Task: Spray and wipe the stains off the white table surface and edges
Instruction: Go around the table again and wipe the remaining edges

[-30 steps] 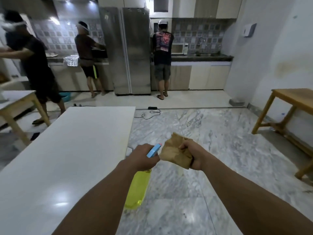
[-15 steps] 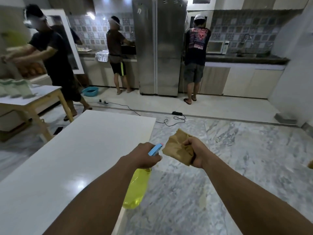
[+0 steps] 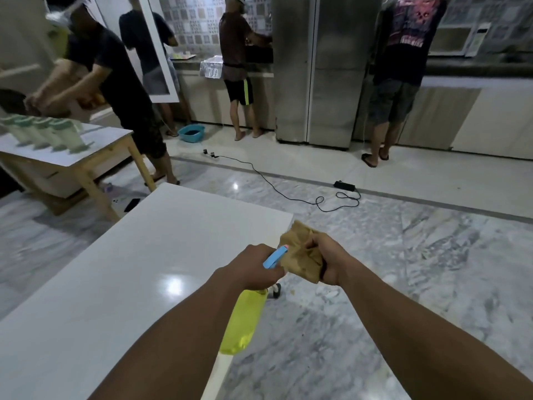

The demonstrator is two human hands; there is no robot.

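Observation:
The white table [image 3: 129, 272] fills the lower left, its right edge running beneath my arms. My left hand [image 3: 256, 267] grips the neck of a yellow-green spray bottle [image 3: 245, 321] with a blue nozzle; the bottle hangs down over the table's right edge. Just to its right, my right hand [image 3: 328, 261] holds a crumpled brown cloth [image 3: 300, 255] that touches the blue nozzle tip. Both hands hover above the table's right edge, near its far right corner.
Marble floor [image 3: 403, 284] lies to the right. A black cable with a power strip [image 3: 343, 186] crosses the floor ahead. At left a wooden-legged table [image 3: 95, 145] carries several green-capped bottles. Several people stand at the kitchen counter and fridge [image 3: 323, 67].
My view has swung left and moved closer to the table and kitchen. My hands keep the same hold on bottle and cloth, which are now closer together.

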